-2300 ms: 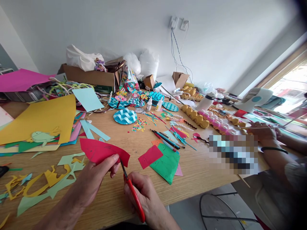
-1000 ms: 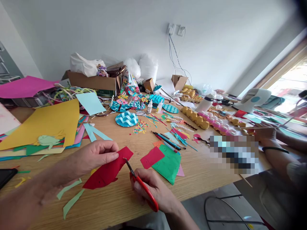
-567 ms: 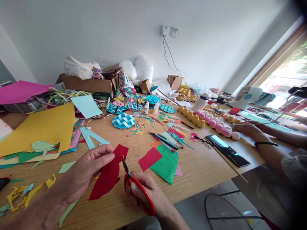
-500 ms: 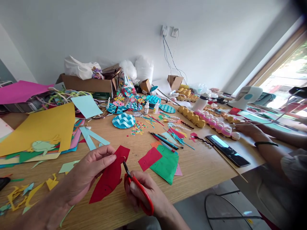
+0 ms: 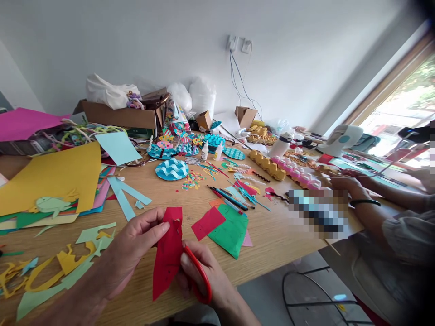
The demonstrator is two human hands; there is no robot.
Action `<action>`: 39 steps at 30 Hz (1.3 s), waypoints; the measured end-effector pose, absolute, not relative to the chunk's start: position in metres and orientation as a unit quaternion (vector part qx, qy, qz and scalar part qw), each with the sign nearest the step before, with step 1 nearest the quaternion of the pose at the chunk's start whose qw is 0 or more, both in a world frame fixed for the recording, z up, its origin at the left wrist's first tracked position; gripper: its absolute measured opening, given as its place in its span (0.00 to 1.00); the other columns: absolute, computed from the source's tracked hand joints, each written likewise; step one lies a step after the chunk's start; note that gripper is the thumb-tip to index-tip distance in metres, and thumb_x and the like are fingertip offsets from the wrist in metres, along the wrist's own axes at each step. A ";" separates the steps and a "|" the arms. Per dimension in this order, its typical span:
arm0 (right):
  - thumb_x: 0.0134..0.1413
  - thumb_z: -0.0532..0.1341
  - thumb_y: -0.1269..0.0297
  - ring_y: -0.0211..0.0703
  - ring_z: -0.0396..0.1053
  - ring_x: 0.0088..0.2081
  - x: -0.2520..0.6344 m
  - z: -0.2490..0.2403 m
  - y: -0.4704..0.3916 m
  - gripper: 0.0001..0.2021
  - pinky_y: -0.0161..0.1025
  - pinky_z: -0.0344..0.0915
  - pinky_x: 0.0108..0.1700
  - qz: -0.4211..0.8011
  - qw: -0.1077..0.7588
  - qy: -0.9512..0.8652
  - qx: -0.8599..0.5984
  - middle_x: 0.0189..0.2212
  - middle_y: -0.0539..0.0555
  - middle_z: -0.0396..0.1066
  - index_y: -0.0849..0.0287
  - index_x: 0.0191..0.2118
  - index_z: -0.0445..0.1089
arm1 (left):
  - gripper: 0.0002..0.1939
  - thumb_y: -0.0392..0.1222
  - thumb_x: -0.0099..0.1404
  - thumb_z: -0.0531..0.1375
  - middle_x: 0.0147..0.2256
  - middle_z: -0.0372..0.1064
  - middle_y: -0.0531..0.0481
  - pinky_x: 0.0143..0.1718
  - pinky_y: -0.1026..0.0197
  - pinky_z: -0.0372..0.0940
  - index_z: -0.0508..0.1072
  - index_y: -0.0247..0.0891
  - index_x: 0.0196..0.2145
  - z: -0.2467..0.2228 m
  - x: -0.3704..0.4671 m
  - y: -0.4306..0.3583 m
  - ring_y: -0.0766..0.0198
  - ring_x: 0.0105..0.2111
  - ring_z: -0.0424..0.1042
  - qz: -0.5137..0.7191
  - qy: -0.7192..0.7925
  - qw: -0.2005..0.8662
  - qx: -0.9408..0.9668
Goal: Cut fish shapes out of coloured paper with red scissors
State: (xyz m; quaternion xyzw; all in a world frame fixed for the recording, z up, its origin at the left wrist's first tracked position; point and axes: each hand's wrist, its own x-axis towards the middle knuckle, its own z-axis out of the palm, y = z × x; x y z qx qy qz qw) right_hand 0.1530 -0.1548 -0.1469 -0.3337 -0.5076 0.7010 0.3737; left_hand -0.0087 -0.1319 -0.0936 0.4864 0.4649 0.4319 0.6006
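Note:
My left hand (image 5: 144, 237) pinches the upper part of a red piece of paper (image 5: 167, 260) between thumb and fingers. The paper has dark pencil marks, a ragged cut near its top and a pointed lower end. In my right hand (image 5: 209, 269) is a pair of red-handled scissors (image 5: 204, 283), held at the paper's right edge. Their blades are hidden, apparently behind the paper. On the table to the right lie a smaller red paper piece (image 5: 208, 222) and a green sheet (image 5: 231, 233) with faint drawn lines.
Yellow and green paper scraps (image 5: 50, 271) lie at the left, below a large yellow sheet (image 5: 57, 176). Pens (image 5: 231, 197), a wavy blue disc (image 5: 171, 170) and glue bottles (image 5: 205, 151) stand or lie farther back. A co-worker's arms (image 5: 356, 194) rest at the right, by egg-carton strips (image 5: 268, 165).
The red paper has turned more upright in my left hand. The scissors have moved down and slightly left, and their blades, visible before, are now hidden. The view has shifted slightly.

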 end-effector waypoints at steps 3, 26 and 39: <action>0.44 0.59 0.30 0.29 0.51 0.15 0.154 -0.148 -0.155 0.30 0.29 0.46 0.18 0.702 0.372 -0.507 -0.334 0.13 0.43 0.58 0.58 0.24 0.59 | 0.07 0.46 0.55 0.65 0.25 0.72 0.56 0.30 0.65 0.63 0.78 0.41 0.30 -0.092 -0.006 -0.131 0.65 0.26 0.66 0.435 0.474 0.604 0.471; 0.50 0.59 0.35 0.28 0.52 0.17 0.152 -0.147 -0.157 0.28 0.26 0.48 0.17 0.670 0.388 -0.520 -0.361 0.17 0.43 0.55 0.59 0.26 0.60 | 0.09 0.48 0.55 0.66 0.23 0.72 0.57 0.27 0.68 0.60 0.76 0.39 0.29 -0.092 -0.004 -0.129 0.68 0.24 0.64 0.401 0.446 0.670 0.437; 0.55 0.58 0.40 0.31 0.49 0.20 0.155 -0.154 -0.158 0.25 0.29 0.45 0.20 0.630 0.402 -0.551 -0.371 0.18 0.44 0.54 0.59 0.25 0.60 | 0.09 0.48 0.58 0.63 0.25 0.70 0.57 0.29 0.66 0.58 0.75 0.40 0.31 -0.098 -0.009 -0.127 0.65 0.27 0.63 0.379 0.457 0.650 0.474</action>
